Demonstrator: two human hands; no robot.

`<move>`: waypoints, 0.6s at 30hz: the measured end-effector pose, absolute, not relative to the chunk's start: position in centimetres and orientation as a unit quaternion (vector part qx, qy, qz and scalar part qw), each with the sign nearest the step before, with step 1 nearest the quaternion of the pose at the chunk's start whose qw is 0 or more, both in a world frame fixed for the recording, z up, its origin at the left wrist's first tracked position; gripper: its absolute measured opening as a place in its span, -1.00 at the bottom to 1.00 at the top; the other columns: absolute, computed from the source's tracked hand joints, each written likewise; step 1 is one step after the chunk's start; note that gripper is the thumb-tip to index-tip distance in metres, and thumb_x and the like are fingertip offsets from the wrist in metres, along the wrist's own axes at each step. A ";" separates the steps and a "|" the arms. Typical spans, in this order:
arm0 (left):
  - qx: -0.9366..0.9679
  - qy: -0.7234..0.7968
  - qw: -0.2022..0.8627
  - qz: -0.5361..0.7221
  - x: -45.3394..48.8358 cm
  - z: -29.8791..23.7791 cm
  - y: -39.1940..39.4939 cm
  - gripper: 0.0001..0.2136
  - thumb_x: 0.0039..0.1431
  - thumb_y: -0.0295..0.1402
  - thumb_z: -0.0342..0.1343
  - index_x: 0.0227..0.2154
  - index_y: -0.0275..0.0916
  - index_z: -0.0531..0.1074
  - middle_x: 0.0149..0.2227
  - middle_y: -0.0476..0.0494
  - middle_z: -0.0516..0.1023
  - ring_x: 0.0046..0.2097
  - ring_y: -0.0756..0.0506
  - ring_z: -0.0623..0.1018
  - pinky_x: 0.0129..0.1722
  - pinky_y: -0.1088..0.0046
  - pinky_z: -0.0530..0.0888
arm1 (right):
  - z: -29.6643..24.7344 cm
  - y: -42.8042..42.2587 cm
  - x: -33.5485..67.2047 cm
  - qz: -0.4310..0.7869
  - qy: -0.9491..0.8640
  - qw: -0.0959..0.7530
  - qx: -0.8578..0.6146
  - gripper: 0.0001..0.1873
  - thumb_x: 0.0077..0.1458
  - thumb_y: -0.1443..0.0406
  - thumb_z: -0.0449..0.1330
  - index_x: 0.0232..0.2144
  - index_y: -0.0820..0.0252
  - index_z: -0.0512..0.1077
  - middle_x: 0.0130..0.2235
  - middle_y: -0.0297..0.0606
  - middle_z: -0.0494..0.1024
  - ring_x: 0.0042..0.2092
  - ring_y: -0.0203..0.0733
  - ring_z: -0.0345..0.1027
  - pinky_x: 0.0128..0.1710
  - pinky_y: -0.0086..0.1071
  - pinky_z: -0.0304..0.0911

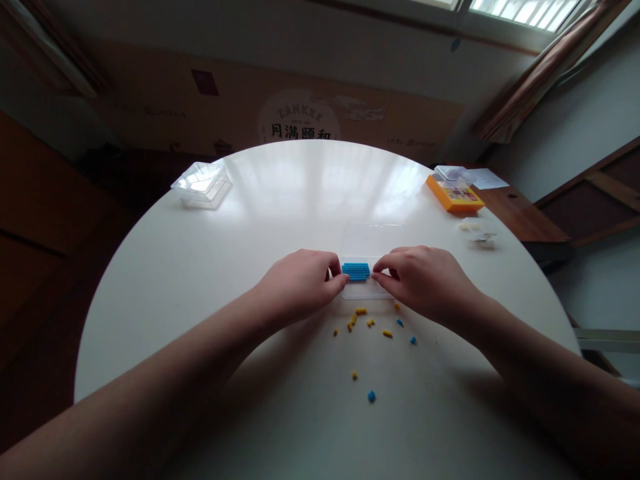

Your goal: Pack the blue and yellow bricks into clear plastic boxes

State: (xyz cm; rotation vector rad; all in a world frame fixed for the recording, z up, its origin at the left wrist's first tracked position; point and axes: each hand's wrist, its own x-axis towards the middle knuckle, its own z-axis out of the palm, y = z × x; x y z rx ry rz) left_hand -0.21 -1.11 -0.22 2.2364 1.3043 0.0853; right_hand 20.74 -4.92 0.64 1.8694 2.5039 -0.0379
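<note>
Presently, the blue studded plate (356, 271) is lying between the two hands, over the near part of an open clear case (360, 294), whose other half is extending toward the far side of the worktop (200, 300). The left hand (307, 280) is reaching in from the left, and its grip is closing on the left end of the plate: the thumb is touching the near left corner, and the index finger is bending in just beyond it. So the plate is sitting at the very tips of this grip, to its right, and most of its studded face is showing freely. The right hand (427, 273) is standing just beside the right end of the plate. Its thumb and index finger are coming close together at the tips, but I cannot tell if a tiny piece is sitting between them, or if they are touching the plate.

Nearer to the person, small yellow pieces (361, 311) are lying scattered below the case, and a few small blue pieces (371, 396) are lying among them and closer to the person. Toward the far left edge, a clear plastic box (205, 197) is standing. At the far right, an orange box (455, 195) is resting near the edge, and small clear packets (477, 232) are lying just on its near side.
</note>
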 end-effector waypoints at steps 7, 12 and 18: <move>0.833 0.482 0.271 0.037 -0.3 -0.3 -1.1 -0.66 0.15 -0.02 -0.05 -0.36 -0.12 0.50 -0.34 -0.07 0.58 -0.36 -0.12 0.50 -0.50 0.44 0.32 | 0.4 -4.7 20.7 -0.007 0.805 0.006 0.593 -0.74 0.19 0.18 0.07 -0.26 -0.03 0.57 -0.29 -0.37 0.54 -0.34 -0.37 0.35 -0.45 -0.50 -0.08; 0.831 0.482 0.274 0.040 -0.2 -0.3 -1.2 -0.67 0.15 -0.02 -0.04 -0.37 -0.12 0.50 -0.35 -0.07 0.57 -0.37 -0.12 0.49 -0.52 0.44 0.30 | 0.2 -4.7 20.6 -0.004 0.802 0.008 0.597 -0.74 0.19 0.17 0.06 -0.24 -0.05 0.56 -0.28 -0.38 0.54 -0.33 -0.36 0.35 -0.44 -0.50 -0.09; 0.830 0.478 0.282 0.048 -0.3 -0.2 -1.2 -0.67 0.15 -0.02 -0.04 -0.39 -0.12 0.49 -0.37 -0.06 0.56 -0.38 -0.10 0.48 -0.53 0.46 0.30 | 0.1 -4.7 20.6 0.000 0.802 0.008 0.597 -0.74 0.20 0.17 0.05 -0.23 -0.07 0.56 -0.28 -0.39 0.54 -0.32 -0.36 0.35 -0.44 -0.50 -0.10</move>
